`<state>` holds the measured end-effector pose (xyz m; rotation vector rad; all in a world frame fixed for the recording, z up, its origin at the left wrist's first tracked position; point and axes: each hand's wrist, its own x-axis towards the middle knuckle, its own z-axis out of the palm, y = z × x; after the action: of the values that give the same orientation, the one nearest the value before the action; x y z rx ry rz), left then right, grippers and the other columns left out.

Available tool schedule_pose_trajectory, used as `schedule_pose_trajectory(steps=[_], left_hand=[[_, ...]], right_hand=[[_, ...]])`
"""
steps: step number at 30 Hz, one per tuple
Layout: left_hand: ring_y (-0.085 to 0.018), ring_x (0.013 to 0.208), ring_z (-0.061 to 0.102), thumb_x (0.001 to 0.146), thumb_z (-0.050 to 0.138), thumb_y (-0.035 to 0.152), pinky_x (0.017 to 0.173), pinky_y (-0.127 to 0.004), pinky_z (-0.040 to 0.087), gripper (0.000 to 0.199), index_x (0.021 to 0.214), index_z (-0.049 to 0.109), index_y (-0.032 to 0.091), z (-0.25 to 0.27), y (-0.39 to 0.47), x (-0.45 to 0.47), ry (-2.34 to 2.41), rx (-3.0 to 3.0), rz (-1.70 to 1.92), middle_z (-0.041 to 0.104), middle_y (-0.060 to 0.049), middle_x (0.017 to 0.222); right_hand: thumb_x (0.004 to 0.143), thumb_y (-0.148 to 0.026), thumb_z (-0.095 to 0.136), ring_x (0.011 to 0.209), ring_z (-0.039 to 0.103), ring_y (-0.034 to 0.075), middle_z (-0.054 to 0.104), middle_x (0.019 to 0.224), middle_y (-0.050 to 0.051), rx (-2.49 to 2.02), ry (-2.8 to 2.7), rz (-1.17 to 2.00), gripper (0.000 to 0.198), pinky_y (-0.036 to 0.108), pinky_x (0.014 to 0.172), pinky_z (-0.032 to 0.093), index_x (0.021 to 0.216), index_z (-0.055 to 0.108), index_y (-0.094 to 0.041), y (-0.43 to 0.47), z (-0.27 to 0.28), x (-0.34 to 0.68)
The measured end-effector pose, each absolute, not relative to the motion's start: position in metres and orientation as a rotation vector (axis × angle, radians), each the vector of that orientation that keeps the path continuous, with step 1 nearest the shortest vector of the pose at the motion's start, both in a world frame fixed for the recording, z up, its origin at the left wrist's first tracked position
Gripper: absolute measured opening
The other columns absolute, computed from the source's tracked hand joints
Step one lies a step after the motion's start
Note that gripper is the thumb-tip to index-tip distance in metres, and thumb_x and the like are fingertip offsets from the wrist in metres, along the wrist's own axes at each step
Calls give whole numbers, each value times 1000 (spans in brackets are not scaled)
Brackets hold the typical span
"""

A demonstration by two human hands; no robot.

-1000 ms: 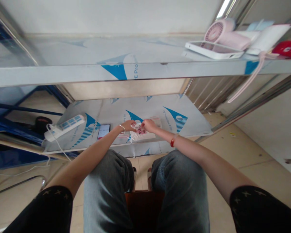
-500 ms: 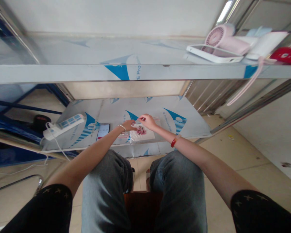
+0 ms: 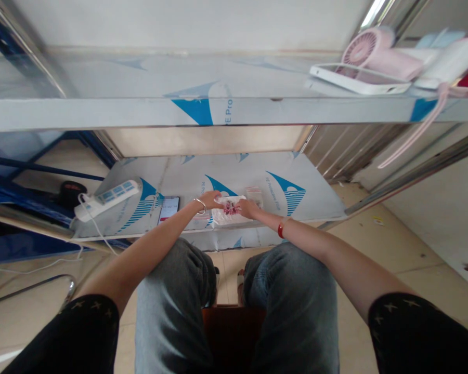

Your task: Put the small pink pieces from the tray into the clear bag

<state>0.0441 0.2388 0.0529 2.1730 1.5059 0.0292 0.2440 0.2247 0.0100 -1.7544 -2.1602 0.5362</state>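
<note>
Small red and pink beads [image 3: 231,208] lie in a heap on a white, plastic-looking sheet or bag [image 3: 234,220] on the lower shelf. My left hand [image 3: 210,200] is at the upper left edge of this sheet, thumb and forefinger apart around the left side of the heap. From the right, my right hand [image 3: 248,209] reaches onto the beads, its fingers drawn together at the heap. What is between those fingertips is too small to make out. Just behind my right hand lies a small clear bag [image 3: 254,195].
A phone [image 3: 169,209] and a white power strip [image 3: 107,200] lie to the left on the lower shelf [image 3: 320,202]. The upper shelf [image 3: 140,111] crosses in front, carrying a pink handheld fan [image 3: 386,54] and a white-framed device [image 3: 359,79]. A pink strap [image 3: 417,135] hangs over its edge.
My right hand has moved down from above the sheet, where it met my left hand, onto the beads. My left hand has parted from it slightly. The view has shifted a little.
</note>
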Motion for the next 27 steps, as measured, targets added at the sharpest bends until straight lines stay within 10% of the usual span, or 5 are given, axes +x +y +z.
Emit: schedule_pose_trajectory(steps=[27], left_hand=[[-25,101,60,66,69,44,84,-29,45,59,118,59,16,59,232,47,1457,2117,37,65,-9,112]], right_hand=[[82,-11,58,71,59,15,71,85,16,-1690,-2422,474,14,24,64,36,78,71,-9,239,21,246]])
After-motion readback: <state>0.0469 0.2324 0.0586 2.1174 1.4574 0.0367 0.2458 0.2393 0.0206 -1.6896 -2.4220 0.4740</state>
